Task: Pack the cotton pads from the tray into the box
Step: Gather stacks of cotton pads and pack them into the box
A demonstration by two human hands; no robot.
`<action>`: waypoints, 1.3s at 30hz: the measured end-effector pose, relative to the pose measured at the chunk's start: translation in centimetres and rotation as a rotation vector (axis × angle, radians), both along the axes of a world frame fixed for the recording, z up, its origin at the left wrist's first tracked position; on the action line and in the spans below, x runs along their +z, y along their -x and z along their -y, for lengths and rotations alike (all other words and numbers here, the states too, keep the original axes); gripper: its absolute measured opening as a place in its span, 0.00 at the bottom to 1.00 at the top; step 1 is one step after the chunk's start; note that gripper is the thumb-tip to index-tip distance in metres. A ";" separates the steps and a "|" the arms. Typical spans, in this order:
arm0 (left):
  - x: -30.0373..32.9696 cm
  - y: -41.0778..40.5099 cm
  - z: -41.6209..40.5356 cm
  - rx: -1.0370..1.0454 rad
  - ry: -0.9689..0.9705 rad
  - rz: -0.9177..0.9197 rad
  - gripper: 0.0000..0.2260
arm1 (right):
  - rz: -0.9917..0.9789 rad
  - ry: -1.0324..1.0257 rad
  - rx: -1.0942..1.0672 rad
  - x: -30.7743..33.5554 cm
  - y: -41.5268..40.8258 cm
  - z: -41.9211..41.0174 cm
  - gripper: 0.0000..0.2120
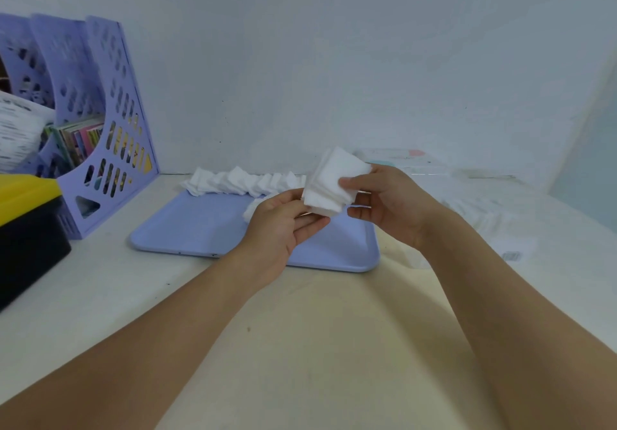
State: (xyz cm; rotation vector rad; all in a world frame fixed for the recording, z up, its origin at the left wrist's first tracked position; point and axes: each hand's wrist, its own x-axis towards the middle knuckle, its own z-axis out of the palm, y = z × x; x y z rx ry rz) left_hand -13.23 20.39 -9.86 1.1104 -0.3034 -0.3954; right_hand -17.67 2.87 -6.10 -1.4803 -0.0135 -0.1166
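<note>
A stack of white cotton pads (334,179) is lifted above the lilac tray (187,226). My right hand (387,206) pinches the stack from the right, thumb on its front face. My left hand (283,226) supports the stack from the lower left with its fingertips curled under it. A long row of loose cotton pads (243,181) lies along the tray's far edge. A pale, washed-out box (400,157) stands at the back right, behind my right hand; whether it is open I cannot tell.
A lilac perforated file holder (100,122) with booklets stands at the back left by the wall. A black case with a yellow lid (26,226) sits at the left edge. Clear plastic packaging (494,219) lies on the table to the right.
</note>
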 end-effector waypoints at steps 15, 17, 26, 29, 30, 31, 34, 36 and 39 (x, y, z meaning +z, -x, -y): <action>0.0 -0.1 0.1 0.000 0.015 -0.053 0.12 | -0.005 0.058 -0.043 -0.3 -0.1 0.2 0.14; -0.1 -0.1 0.1 0.000 0.004 -0.050 0.13 | 0.012 0.083 -0.058 -0.5 -0.1 0.1 0.13; -0.2 -0.2 0.0 0.027 -0.003 -0.031 0.12 | 0.068 0.015 -0.021 0.4 -0.1 1.0 0.07; -0.3 -0.1 0.0 -0.011 -0.030 0.007 0.13 | 0.020 0.245 0.014 -0.6 -0.1 0.7 0.08; -0.2 -0.1 0.0 -0.018 -0.034 0.010 0.13 | 0.015 0.283 -0.003 -0.8 -0.1 0.7 0.08; -0.2 -0.1 0.0 -0.018 -0.033 0.008 0.13 | 0.016 0.304 -0.013 -0.9 -0.2 0.8 0.09; 0.1 -0.2 0.0 -0.004 -0.012 -0.035 0.12 | 0.029 0.341 0.000 -1.1 -0.2 1.1 0.10; 0.1 -0.2 0.0 0.005 -0.031 -0.035 0.12 | 0.050 0.354 0.012 -1.2 -0.2 1.1 0.09; -0.2 -0.4 0.1 0.011 -0.058 -0.010 0.14 | 0.078 0.337 -0.010 -1.5 -0.3 0.8 0.11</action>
